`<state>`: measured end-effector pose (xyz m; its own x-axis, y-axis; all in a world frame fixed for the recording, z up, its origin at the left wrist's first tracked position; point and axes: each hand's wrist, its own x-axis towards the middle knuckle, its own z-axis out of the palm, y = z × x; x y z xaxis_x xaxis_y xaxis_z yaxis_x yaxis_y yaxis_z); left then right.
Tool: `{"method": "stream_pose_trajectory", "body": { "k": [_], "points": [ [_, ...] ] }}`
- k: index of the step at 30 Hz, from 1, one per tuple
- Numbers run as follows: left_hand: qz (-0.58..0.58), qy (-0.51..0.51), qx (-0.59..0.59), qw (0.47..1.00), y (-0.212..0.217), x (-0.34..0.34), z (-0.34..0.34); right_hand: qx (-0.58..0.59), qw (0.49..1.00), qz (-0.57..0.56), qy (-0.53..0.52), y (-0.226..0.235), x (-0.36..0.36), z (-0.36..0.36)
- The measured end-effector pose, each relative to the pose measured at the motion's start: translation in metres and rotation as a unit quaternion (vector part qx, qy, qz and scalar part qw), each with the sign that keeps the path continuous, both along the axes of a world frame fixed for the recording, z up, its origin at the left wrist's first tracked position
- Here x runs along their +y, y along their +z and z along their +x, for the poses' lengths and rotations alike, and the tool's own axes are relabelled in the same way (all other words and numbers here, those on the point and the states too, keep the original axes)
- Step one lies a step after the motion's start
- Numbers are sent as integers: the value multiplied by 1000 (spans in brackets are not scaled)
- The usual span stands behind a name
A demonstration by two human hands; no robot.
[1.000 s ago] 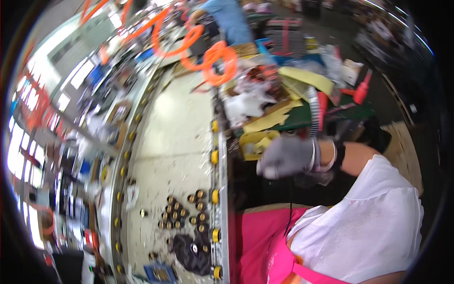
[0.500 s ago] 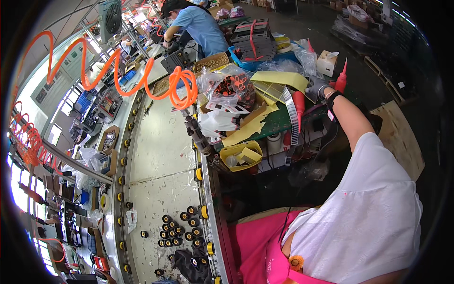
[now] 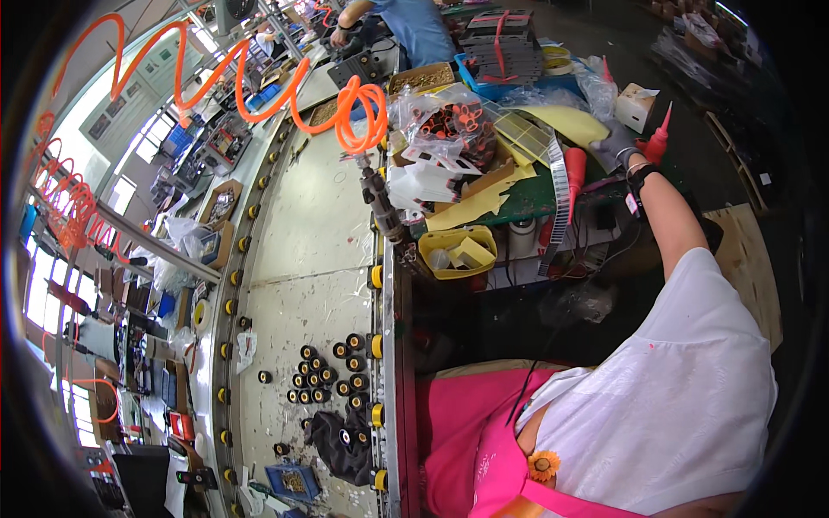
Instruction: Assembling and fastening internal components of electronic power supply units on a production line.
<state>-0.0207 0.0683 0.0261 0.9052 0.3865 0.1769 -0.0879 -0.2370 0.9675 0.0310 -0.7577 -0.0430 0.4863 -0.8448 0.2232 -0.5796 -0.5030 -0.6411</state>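
just beside the fingers of the grey-gloved right hand (image 3: pixel 618 147) lies a curved, pale-yellow sheet (image 3: pixel 561 122) (gripped or not, i cannot tell); the reach looks done, lifting not yet, with black, gold-centred round parts (image 3: pixel 313 378) loose, well left of them.

Bright windows (image 3: pixel 38 298) at left, dark floor (image 3: pixel 600 36) and strip light (image 3: pixel 733 14) at upper right
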Motion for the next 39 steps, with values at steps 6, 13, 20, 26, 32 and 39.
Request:
{"method": "stream_pose_trajectory", "body": {
  "k": [6,13,20,26,32,39],
  "points": [
    [-38,-70,86,993,49,-110,16,-308,922,-192,132,70,102,21],
    [424,-309,-140,840,68,-173,56,129,521,-113,836,119,390,38],
    [148,-230,113,955,19,-141,46,-196,613,-212,735,81,497,65],
    [95,-157,166,969,10,-127,42,-252,644,-89,717,65,512,72],
    [118,-160,135,971,3,-128,50,-186,568,54,800,47,512,81],
    [171,-189,136,957,1,-130,53,-53,501,237,831,43,511,87]
  ]
}}
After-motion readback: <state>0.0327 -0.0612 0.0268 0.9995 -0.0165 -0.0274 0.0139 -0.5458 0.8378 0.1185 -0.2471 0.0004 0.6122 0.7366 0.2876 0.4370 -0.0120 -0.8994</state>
